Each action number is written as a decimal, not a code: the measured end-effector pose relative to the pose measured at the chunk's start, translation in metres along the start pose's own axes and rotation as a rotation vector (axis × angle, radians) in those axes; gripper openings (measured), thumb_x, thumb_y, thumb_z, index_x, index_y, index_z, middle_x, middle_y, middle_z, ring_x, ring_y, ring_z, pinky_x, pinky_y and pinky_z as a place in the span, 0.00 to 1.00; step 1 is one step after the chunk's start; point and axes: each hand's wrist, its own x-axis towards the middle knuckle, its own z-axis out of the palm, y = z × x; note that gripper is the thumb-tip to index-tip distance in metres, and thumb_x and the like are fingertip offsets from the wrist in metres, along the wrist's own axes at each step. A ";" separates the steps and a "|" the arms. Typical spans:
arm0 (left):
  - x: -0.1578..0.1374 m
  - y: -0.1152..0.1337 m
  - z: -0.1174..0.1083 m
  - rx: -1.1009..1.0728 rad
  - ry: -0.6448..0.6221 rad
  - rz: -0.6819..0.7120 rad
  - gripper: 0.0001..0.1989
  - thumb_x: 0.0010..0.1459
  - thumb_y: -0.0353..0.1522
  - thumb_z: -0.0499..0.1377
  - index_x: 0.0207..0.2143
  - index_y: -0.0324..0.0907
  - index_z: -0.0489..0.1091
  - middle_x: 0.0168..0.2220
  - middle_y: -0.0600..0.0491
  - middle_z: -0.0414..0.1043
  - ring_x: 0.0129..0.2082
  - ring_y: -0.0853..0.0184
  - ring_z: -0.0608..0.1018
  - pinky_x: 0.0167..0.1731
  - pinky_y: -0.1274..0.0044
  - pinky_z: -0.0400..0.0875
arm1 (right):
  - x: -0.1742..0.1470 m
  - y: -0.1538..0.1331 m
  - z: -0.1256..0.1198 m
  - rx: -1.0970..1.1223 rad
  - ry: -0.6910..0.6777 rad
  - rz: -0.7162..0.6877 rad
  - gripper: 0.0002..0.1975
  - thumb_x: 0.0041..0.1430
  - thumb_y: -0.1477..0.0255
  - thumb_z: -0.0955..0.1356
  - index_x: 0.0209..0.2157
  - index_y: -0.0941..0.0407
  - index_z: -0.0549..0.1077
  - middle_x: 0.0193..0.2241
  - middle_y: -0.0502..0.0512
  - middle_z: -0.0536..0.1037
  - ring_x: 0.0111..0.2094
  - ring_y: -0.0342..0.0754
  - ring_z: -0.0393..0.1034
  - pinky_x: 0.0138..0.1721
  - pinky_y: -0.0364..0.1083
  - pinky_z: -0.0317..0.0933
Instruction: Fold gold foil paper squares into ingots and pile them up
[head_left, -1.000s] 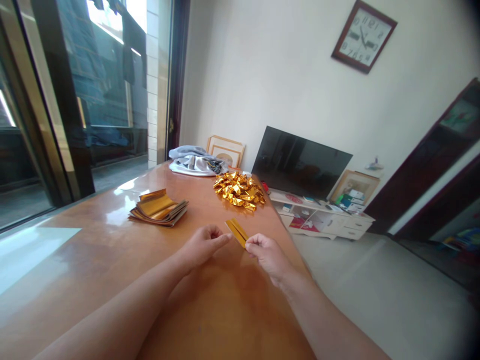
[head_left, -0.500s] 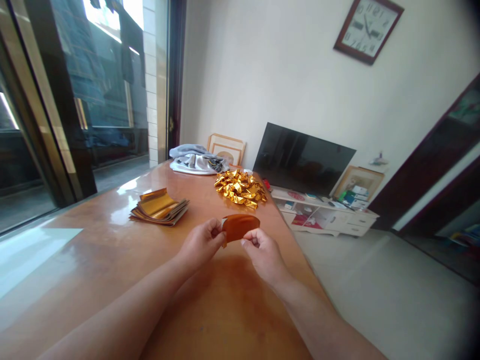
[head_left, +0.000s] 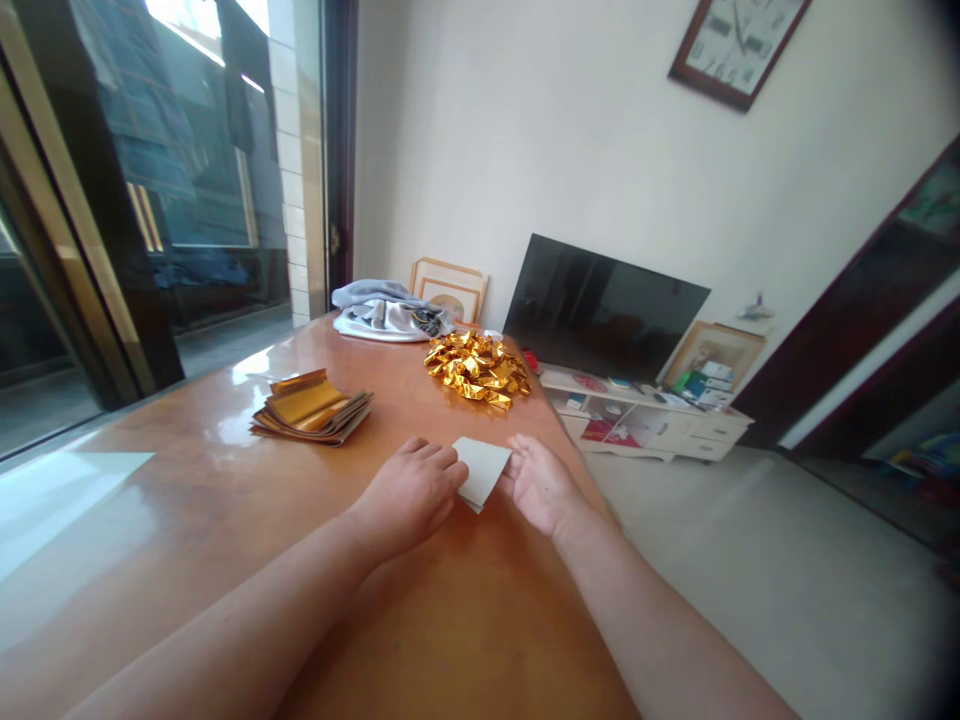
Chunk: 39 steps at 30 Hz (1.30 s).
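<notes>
A small sheet of foil paper (head_left: 482,468) is between my two hands, its pale back showing and a second layer visible at the lower edge. My left hand (head_left: 412,490) is closed on its left side, with the fingertips partly hidden. At its right edge my right hand (head_left: 541,485) pinches the paper. Beyond my hands lies a heap of folded gold foil pieces (head_left: 478,368). To the left, a stack of gold foil sheets (head_left: 311,407) rests on the glossy wooden table (head_left: 202,520).
A bundle of grey-blue cloth (head_left: 390,312) lies at the table's far end, beside framed pictures (head_left: 450,285). Past the table's right edge are a television (head_left: 604,310) and a low white cabinet (head_left: 667,430). A sliding glass door (head_left: 187,200) stands left.
The paper has been turned from its orange-gold face to its pale side, and it now appears folded. My left hand has rolled over, back upward. The view has shifted slightly.
</notes>
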 end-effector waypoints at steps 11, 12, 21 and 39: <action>0.001 0.012 0.010 -0.039 -0.095 0.053 0.03 0.58 0.29 0.59 0.34 0.43 0.73 0.33 0.48 0.74 0.36 0.59 0.75 0.38 0.66 0.58 | -0.059 -0.004 -0.002 -1.407 -0.302 -0.564 0.08 0.56 0.66 0.71 0.37 0.53 0.74 0.40 0.54 0.76 0.44 0.51 0.68 0.44 0.47 0.59; 0.002 0.014 0.010 -0.050 -0.104 0.057 0.03 0.58 0.29 0.59 0.33 0.43 0.73 0.33 0.48 0.74 0.36 0.59 0.75 0.38 0.66 0.58 | -0.064 -0.003 -0.001 -1.487 -0.287 -0.580 0.07 0.56 0.67 0.71 0.36 0.54 0.74 0.39 0.55 0.76 0.43 0.51 0.67 0.44 0.47 0.58; -0.002 0.017 0.016 -0.247 -0.203 -0.002 0.04 0.55 0.29 0.57 0.30 0.44 0.72 0.33 0.51 0.75 0.34 0.61 0.75 0.34 0.72 0.62 | -0.061 0.014 -0.015 -1.652 -0.282 -0.629 0.04 0.59 0.76 0.66 0.34 0.54 0.71 0.35 0.54 0.74 0.40 0.50 0.65 0.38 0.47 0.54; -0.012 -0.013 0.012 -0.420 -0.430 -0.354 0.12 0.55 0.38 0.54 0.24 0.44 0.73 0.27 0.53 0.76 0.27 0.66 0.73 0.26 0.76 0.57 | -0.040 0.024 -0.029 -1.277 -0.232 -0.365 0.13 0.64 0.64 0.65 0.28 0.55 0.72 0.29 0.51 0.75 0.30 0.44 0.66 0.29 0.42 0.52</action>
